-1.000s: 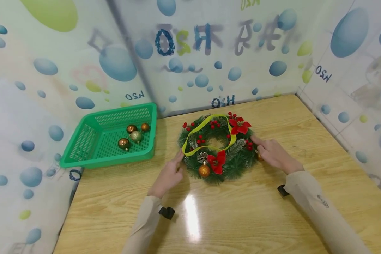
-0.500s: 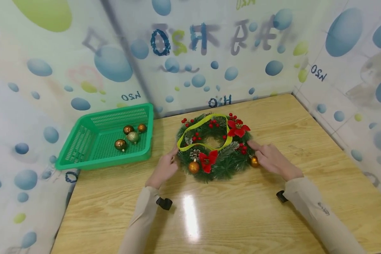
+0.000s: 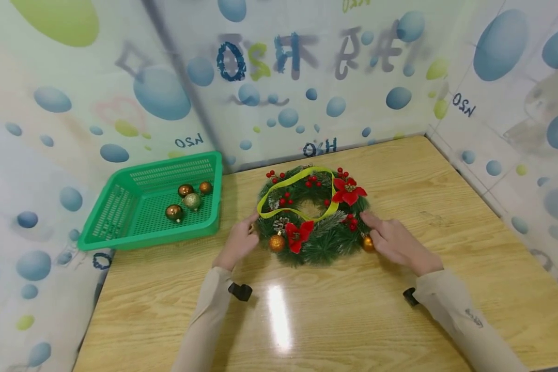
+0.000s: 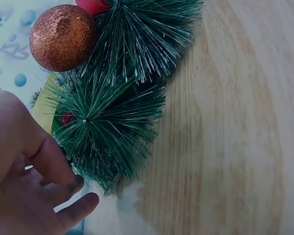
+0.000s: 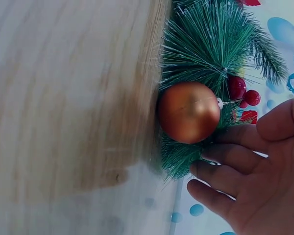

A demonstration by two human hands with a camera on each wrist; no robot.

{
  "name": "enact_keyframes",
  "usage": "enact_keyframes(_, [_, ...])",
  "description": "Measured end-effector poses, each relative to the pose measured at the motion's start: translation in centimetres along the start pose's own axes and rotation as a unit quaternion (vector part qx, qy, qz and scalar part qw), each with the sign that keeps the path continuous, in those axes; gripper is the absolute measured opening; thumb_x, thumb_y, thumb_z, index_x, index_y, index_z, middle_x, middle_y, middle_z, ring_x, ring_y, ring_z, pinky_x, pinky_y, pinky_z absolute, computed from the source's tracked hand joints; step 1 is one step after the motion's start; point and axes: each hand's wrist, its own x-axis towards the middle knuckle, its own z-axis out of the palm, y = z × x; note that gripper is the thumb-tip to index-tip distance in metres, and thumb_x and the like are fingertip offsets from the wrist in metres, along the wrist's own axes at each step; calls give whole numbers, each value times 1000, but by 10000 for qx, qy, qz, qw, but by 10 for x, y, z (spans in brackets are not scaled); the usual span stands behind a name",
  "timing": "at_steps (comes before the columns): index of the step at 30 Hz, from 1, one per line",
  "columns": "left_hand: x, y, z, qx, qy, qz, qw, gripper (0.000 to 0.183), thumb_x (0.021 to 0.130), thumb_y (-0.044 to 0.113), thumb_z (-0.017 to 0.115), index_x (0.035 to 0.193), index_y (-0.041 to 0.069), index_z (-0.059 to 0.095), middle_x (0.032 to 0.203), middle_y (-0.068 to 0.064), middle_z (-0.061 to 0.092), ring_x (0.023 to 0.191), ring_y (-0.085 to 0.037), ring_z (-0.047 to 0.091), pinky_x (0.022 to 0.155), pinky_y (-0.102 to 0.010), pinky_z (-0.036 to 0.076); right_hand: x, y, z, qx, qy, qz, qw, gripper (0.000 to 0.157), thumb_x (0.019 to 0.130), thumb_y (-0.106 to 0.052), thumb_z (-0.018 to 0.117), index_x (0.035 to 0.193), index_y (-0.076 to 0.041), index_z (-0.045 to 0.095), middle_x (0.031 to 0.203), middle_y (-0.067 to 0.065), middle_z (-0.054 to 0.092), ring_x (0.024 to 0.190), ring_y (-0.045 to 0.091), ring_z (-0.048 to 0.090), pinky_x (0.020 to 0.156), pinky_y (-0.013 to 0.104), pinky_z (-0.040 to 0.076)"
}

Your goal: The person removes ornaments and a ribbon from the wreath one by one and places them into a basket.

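Note:
A green artificial wreath (image 3: 327, 248) lies flat on the wooden table, decorated with red poinsettias (image 3: 349, 192), red berries, a pine cone and hanging baubles. Across its top lies a loop of yellow-green ribbon (image 3: 285, 182). The left hand (image 3: 237, 242) touches the wreath's left edge with its fingertips, its fingers loosely bent in the left wrist view. At the opposite edge the right hand (image 3: 400, 245) rests its fairly straight fingers against the greenery, thumb apart. A smooth copper bauble (image 5: 188, 112) hangs just beside those fingers. The glittery orange bauble (image 4: 63, 38) sits at the wreath's front left.
A green plastic basket (image 3: 149, 239) stands at the back left of the table (image 3: 353, 320), holding several brown, orange and pale gold baubles (image 3: 174, 212). Patterned sheeting with blue spots (image 3: 288, 118) rises behind the table and along both sides.
The wreath has turned a little clockwise: its front bauble has shifted left, and the right-hand bauble has come forward into view. Both hands have stayed at its edges.

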Motion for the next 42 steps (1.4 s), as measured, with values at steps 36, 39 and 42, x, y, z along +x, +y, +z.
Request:
enact_keyframes(36, [28, 7, -7, 316, 32, 14, 9995, 69, 89, 3, 47, 157, 10, 37, 159, -15, 40, 102, -33, 60, 71, -34, 45, -25, -21, 22, -176, 397, -105, 9990, 49, 99, -3, 39, 146, 12, 43, 150, 32, 44, 44, -4, 14, 98, 49, 55])
enact_keyframes(39, [31, 7, -7, 240, 49, 25, 9997, 70, 89, 3, 45, 157, 11, 36, 158, -15, 42, 92, -30, 56, 60, -31, 41, -26, -20, 23, -160, 412, -72, 9990, 49, 99, -3, 39, 146, 11, 44, 149, 32, 45, 44, -4, 12, 73, 34, 57])
enact_keyframes(42, [30, 9, -7, 76, 105, 148, 9998, 71, 88, -1, 43, 158, 11, 35, 160, -15, 40, 89, -35, 58, 63, -34, 50, -27, -20, 22, -104, 393, -18, 9992, 49, 100, -2, 40, 147, 11, 44, 149, 31, 45, 43, -2, 11, 54, 24, 39])
